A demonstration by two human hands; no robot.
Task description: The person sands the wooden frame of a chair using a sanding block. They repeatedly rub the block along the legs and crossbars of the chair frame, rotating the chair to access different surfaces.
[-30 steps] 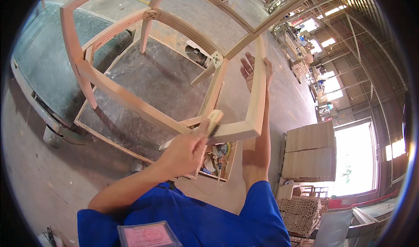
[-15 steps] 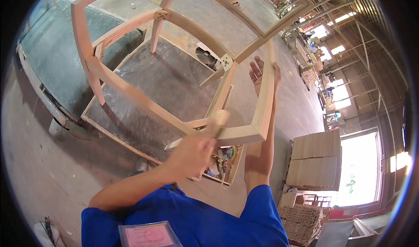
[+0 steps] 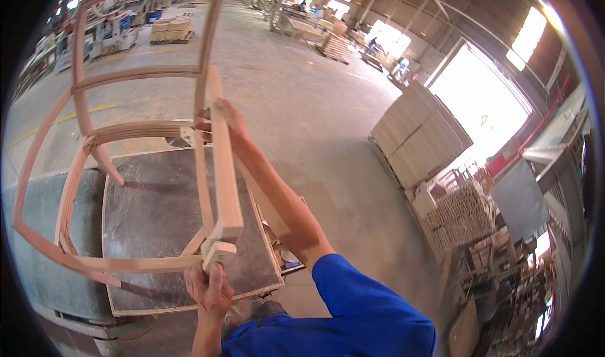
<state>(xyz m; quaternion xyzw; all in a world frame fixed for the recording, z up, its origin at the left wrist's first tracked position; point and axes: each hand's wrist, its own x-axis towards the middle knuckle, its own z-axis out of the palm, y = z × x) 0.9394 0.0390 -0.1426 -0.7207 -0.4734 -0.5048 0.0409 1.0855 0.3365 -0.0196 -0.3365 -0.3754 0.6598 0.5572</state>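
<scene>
A bare wooden armchair frame [image 3: 138,77] stands at the left, with an open back and no seat. My right hand [image 3: 229,121] is wrapped round the far part of its right armrest [image 3: 225,180], some fingers hidden behind the wood. Close to my body, my left hand [image 3: 209,291] grips a small pale wooden block [image 3: 220,253] at the armrest's near corner. The block's upper end sticks out above my thumb. Whether it touches the frame is unclear.
Under the chair lies a dark-topped board [image 3: 157,199] with a wooden rim. A greenish surface [image 3: 31,250] adjoins it on the left. Stacked wooden panels [image 3: 419,133] and bundled wood pieces [image 3: 466,215] stand to the right. Concrete floor [image 3: 302,98] stretches beyond.
The view has swung right, so the chair appears farther left. My right hand has closed round the armrest, its fingers spread before. My left hand still grips the block near the front corner.
</scene>
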